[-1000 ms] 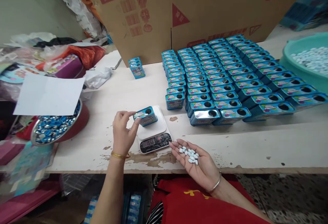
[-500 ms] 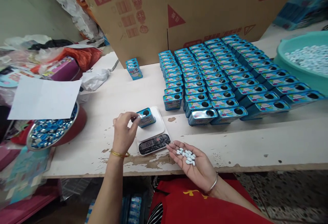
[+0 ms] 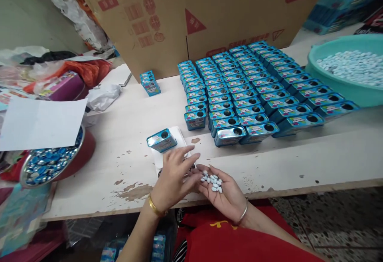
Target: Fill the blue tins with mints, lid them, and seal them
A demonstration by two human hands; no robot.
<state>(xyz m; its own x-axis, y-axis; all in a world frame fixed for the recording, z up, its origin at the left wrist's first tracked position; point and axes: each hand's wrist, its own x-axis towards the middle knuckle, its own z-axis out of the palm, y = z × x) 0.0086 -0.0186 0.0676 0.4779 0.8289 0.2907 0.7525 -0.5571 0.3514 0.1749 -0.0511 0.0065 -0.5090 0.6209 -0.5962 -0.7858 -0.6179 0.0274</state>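
My right hand [image 3: 227,194] lies palm up, cupped, with several pale blue candies [image 3: 214,183] in it. Over its fingertips reaches my left hand [image 3: 176,178], the fingers spread and nothing visible between them. Just beyond my left hand, a blue candy tin [image 3: 163,141] stands on a white kitchen scale [image 3: 181,136], its round opening facing up. My left hand covers most of the scale's dark display panel, so no reading shows.
Rows of blue tins [image 3: 254,88] with round openings fill the table's right half, before a cardboard box [image 3: 167,22]. A turquoise basin [image 3: 317,74] of candies stands right. Two or more tins [image 3: 151,88] stand behind. A red bowl [image 3: 88,150] holds blue lids, partly under white paper [image 3: 42,124].
My left hand has moved from the tin's opening on the scale to the candies in my right palm, and its pinched fingers have spread. The view has shifted slightly.
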